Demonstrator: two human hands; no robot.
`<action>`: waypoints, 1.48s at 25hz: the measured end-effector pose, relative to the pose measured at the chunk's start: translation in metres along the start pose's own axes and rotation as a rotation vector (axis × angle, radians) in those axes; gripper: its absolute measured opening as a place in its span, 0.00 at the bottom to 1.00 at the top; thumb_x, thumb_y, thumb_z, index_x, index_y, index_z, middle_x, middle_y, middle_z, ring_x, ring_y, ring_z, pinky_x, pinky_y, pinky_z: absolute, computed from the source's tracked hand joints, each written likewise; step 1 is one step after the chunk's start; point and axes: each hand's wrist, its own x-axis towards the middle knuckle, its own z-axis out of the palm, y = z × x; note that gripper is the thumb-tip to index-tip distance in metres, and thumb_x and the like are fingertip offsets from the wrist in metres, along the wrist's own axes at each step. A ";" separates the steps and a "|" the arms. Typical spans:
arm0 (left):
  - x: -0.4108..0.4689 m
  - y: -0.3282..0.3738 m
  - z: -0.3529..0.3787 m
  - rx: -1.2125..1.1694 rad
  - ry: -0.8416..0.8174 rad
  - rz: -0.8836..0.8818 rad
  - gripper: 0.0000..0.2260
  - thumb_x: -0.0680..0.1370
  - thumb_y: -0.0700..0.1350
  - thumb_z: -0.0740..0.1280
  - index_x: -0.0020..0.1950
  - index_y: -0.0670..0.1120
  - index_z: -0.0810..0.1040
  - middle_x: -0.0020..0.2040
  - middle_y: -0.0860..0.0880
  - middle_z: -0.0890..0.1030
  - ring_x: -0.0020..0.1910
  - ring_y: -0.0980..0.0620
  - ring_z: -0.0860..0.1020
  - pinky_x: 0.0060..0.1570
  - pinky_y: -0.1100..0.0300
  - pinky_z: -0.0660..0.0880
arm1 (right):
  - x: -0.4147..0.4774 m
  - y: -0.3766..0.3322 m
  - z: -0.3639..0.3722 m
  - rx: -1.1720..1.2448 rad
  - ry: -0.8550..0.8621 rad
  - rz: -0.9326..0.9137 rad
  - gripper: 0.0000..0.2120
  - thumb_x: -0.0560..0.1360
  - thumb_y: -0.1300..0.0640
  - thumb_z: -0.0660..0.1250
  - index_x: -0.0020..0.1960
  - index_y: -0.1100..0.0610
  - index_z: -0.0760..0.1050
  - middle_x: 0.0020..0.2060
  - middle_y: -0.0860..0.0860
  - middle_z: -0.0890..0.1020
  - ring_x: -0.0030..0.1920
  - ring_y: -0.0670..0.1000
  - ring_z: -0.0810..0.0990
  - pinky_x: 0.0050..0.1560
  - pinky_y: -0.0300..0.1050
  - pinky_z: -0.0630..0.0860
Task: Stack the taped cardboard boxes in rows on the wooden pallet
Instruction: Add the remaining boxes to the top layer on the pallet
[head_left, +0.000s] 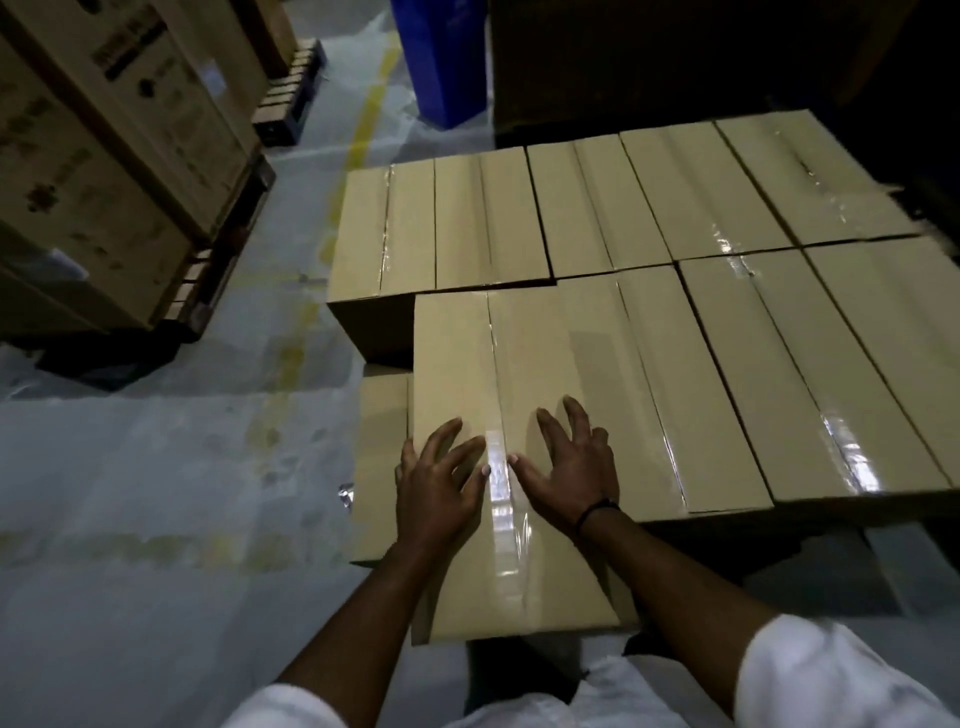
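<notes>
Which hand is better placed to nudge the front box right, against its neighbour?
Left, probably: the left hand lies flat by the free left edge of the front box; the right hand rests mid-top, right of the tape, away from its sides.

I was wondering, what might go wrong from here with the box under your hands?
1. The box sticks out past the front of the neighbouring box. Its near end appears unsupported, so it might tip if let go.
2. The left hand and right hand rest flat beside the glossy tape strip, so they may slip when pushing.
3. Its left edge sits inset from the back row, so the row may end crooked.
</notes>
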 end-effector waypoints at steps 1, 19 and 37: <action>0.009 -0.009 0.008 -0.024 -0.048 0.044 0.17 0.80 0.57 0.66 0.69 0.61 0.78 0.78 0.59 0.67 0.78 0.44 0.64 0.77 0.40 0.58 | 0.007 0.004 0.005 -0.002 -0.018 0.029 0.37 0.75 0.29 0.61 0.80 0.42 0.62 0.82 0.48 0.51 0.74 0.58 0.62 0.73 0.57 0.66; -0.043 -0.038 0.064 0.324 -0.850 0.012 0.63 0.65 0.62 0.81 0.83 0.59 0.36 0.79 0.48 0.25 0.76 0.23 0.34 0.73 0.28 0.55 | -0.053 0.090 0.053 -0.436 -0.593 -0.047 0.66 0.63 0.23 0.71 0.82 0.46 0.32 0.78 0.60 0.28 0.77 0.73 0.32 0.76 0.72 0.38; 0.008 -0.048 0.077 0.425 -0.782 0.120 0.50 0.73 0.58 0.77 0.84 0.55 0.48 0.84 0.50 0.40 0.80 0.32 0.37 0.75 0.32 0.58 | -0.022 0.081 0.067 -0.465 -0.457 0.033 0.52 0.70 0.28 0.70 0.82 0.51 0.52 0.80 0.63 0.54 0.77 0.71 0.57 0.72 0.67 0.67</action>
